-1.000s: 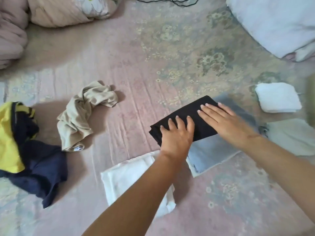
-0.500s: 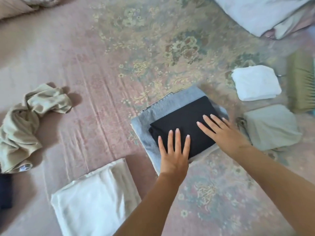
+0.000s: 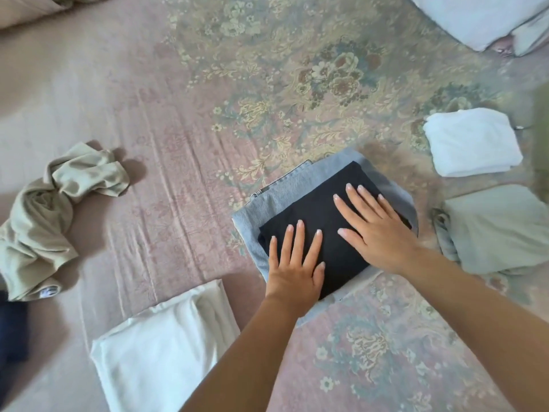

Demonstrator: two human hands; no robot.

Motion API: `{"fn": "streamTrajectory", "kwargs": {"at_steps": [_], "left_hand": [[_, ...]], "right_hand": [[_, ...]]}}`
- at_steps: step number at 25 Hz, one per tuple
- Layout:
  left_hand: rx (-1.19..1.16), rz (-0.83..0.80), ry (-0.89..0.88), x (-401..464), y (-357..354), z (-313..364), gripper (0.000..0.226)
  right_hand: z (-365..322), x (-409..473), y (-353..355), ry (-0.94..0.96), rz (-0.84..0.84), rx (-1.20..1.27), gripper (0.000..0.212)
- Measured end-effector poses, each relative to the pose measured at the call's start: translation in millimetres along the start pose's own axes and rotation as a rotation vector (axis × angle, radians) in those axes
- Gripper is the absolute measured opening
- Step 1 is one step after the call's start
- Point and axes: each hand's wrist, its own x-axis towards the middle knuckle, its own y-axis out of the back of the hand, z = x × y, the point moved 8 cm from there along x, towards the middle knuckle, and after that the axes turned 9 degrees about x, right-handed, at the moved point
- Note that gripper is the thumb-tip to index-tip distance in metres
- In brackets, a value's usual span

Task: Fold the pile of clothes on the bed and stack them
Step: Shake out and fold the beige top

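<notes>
Bedspread (image 3: 208, 120), pink with a faded floral pattern, across the whole view. White pillow (image 3: 475, 16) at the top right corner. Cream folded garment (image 3: 160, 349) at the lower left, lying flat near the left forearm. Pale green folded garment (image 3: 499, 230) at the right edge, just beside the denim stack. Crumpled beige garment (image 3: 53, 218) at the far left, unfolded, well apart from the stack (a small label showing at its lower end). Folded light-blue jeans (image 3: 285, 188) flat at centre, waistband edge toward the upper left. White folded cloth (image 3: 472, 142) at the upper right, near the pale green one but apart from it. Folded black garment (image 3: 320, 209) on top of the jeans, angled the same way, blue denim showing around its upper and left edges. Dark navy garment (image 3: 12, 331) only partly seen at the left border. Right hand (image 3: 377, 230) flat on the black garment's right half, fingers straight and spread, pressing down, gripping nothing. Left hand (image 3: 295, 269) flat on its near left corner, fingers straight, likewise pressing and grasping nothing.
</notes>
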Motion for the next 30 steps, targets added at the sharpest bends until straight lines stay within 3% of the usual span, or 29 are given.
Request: {"fn": "streamTrajectory", "kwargs": {"at_steps": [4, 9, 12, 14, 16, 19, 23, 27, 28, 30], "left_hand": [[-0.022, -0.074, -0.032, 13, -34, -4, 0.058], [0.043, -0.083, -0.075, 19, -22, 1, 0.058], [0.232, 0.106, -0.005, -18, 12, -51, 0.057], [0.170, 0.219, 0.194, -69, 30, -139, 0.057], [0.153, 0.146, 0.317, -126, 16, -224, 0.056], [0.140, -0.019, 0.358, -213, -37, -317, 0.060], [-0.024, -0.126, 0.341, -263, -120, -343, 0.068], [-0.107, 0.010, 0.419, -257, -141, -361, 0.082], [-0.101, 0.005, 0.414, -257, -149, -364, 0.080], [-0.126, -0.021, 0.373, -257, -157, -364, 0.075]], "right_hand": [[2, 2, -47, -0.075, -0.024, -0.050, 0.071], [4, 4, -43, -0.118, -0.060, -0.072, 0.085], [-22, -3, -21, -0.125, 0.008, 0.060, 0.091], [-68, -5, -8, -0.045, 0.040, 0.053, 0.083], [-122, 4, -2, 0.068, 0.061, -0.009, 0.077], [-248, 48, -11, 0.292, 0.062, -0.044, 0.053], [-406, 105, -57, 0.413, -0.002, 0.113, 0.055], [-502, 148, -91, 0.554, 0.005, 0.011, 0.084], [-517, 156, -95, 0.572, 0.018, -0.034, 0.079], [-535, 159, -93, 0.601, 0.083, -0.050, 0.044]]}}
